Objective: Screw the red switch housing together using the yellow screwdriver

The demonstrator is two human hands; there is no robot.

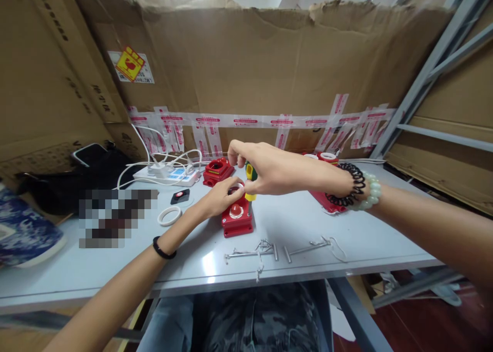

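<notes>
A red push-button box (238, 219) with a red button on a white ring sits on the pale grey table (115, 270). My left hand (220, 197) rests on its far left corner and holds it down. My right hand (269, 169) grips a screwdriver (250, 179) with a green and yellow handle, held upright, its shaft pointing down at the box's right edge. A second red box part (217, 170) with an open round hole lies just behind.
Several long screws (277, 249) lie near the table's front edge. A white ring (169, 216), a small black piece (180, 196) and a white power strip with cables (169, 174) sit to the left. Another red part (327, 200) lies under my right wrist. Cardboard walls stand behind.
</notes>
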